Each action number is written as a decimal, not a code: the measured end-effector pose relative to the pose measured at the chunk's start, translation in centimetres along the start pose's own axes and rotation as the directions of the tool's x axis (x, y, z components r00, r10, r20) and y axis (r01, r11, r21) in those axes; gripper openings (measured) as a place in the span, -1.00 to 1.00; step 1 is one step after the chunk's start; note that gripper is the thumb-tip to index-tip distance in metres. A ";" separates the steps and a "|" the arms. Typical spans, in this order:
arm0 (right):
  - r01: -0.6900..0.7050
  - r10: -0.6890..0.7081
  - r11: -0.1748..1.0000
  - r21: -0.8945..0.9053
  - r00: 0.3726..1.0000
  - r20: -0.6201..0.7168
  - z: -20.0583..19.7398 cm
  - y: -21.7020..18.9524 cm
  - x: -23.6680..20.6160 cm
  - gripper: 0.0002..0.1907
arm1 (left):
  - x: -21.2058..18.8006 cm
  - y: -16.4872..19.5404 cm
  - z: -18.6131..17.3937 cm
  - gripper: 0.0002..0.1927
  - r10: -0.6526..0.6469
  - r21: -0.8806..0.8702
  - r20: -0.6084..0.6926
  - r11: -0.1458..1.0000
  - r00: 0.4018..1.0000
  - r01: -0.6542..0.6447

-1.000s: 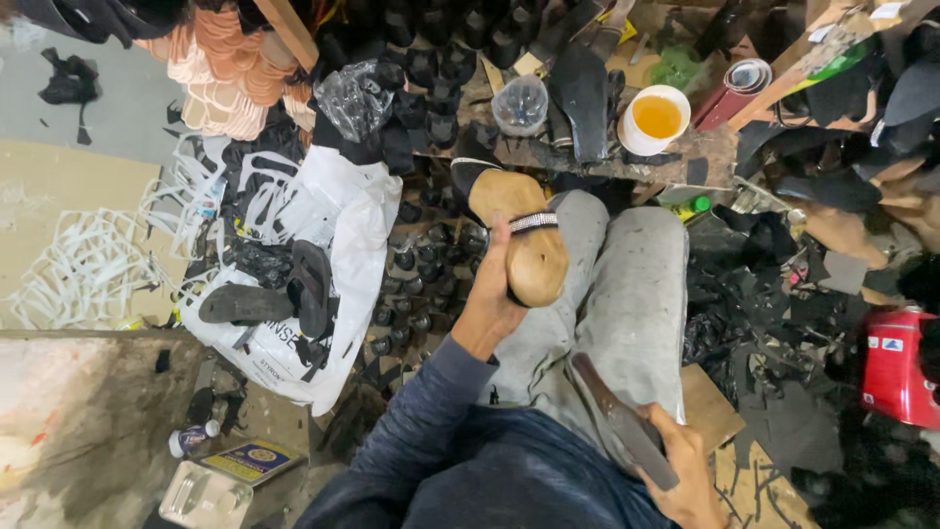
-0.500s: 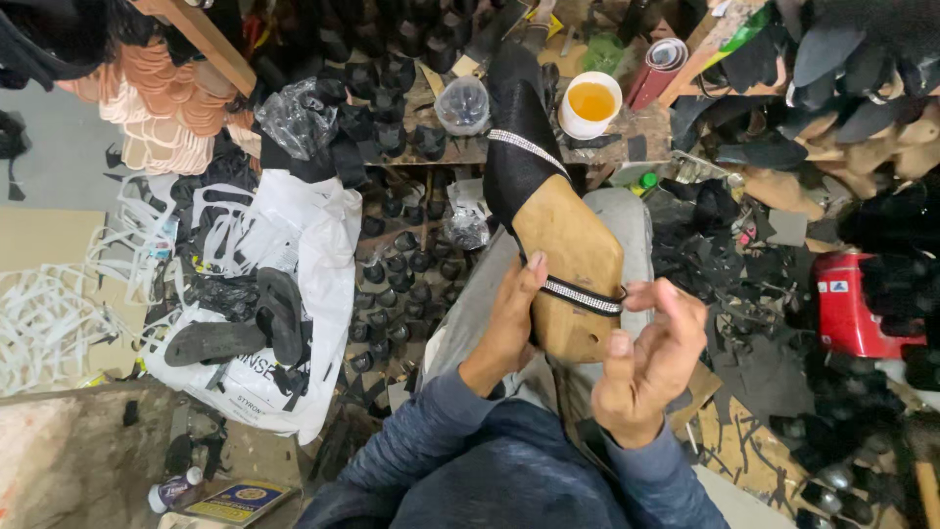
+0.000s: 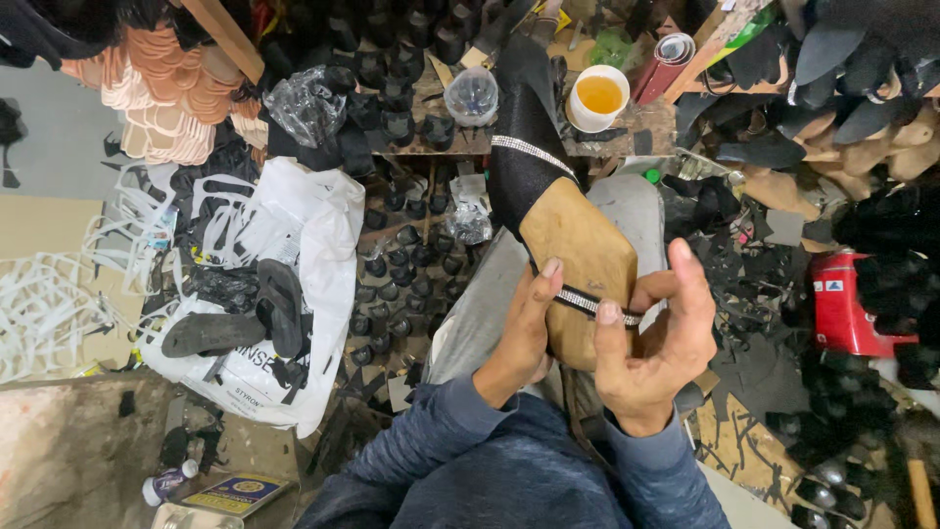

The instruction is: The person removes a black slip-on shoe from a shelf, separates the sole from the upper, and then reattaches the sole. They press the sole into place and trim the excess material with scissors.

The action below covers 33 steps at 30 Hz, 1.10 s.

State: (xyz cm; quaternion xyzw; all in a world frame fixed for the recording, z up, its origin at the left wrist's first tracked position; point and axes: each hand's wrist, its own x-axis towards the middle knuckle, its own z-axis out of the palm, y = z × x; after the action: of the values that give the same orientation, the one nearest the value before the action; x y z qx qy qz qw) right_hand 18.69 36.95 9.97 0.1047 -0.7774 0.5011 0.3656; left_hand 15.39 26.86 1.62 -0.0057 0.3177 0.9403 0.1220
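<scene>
Closest in, my left hand (image 3: 517,338) wraps the wooden shoe form (image 3: 578,269) from 9 o'clock, fingers curled shut on its edge, likely to steady it sole-up on my lap. My right hand (image 3: 654,343) at 3 o'clock pinches the rhinestone strap (image 3: 587,302) taut across the sole, probably for alignment. The form's black upper (image 3: 524,167) points to 12. Farther out at 9 o'clock lies a white bag (image 3: 313,255) carrying black soles (image 3: 245,318). On the bench (image 3: 627,132) at 12, a cup of amber liquid (image 3: 599,96).
</scene>
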 end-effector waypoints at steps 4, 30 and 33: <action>-0.090 0.092 0.993 0.079 0.996 -0.021 -0.2 0.1 -1.0 -0.50 | -0.1 -1.0 -0.4 -0.41 0.052 0.032 -0.064 0.998 0.997 -0.050; -0.401 0.541 0.572 0.715 0.840 0.038 -0.5 3.3 -0.4 -0.40 | 0.1 3.3 3.6 -0.19 0.243 0.551 0.202 0.773 0.949 -0.315; -0.454 0.529 0.394 0.799 0.823 0.206 -1.7 4.5 -1.0 -0.36 | 1.7 6.3 4.0 -0.30 0.266 0.382 0.293 0.848 0.919 -0.367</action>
State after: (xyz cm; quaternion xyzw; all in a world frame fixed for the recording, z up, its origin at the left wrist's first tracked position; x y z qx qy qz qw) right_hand 17.82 40.36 6.60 0.0080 -0.4313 0.8912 0.1401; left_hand 12.55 24.82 8.40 0.1823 0.4969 0.8484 -0.0016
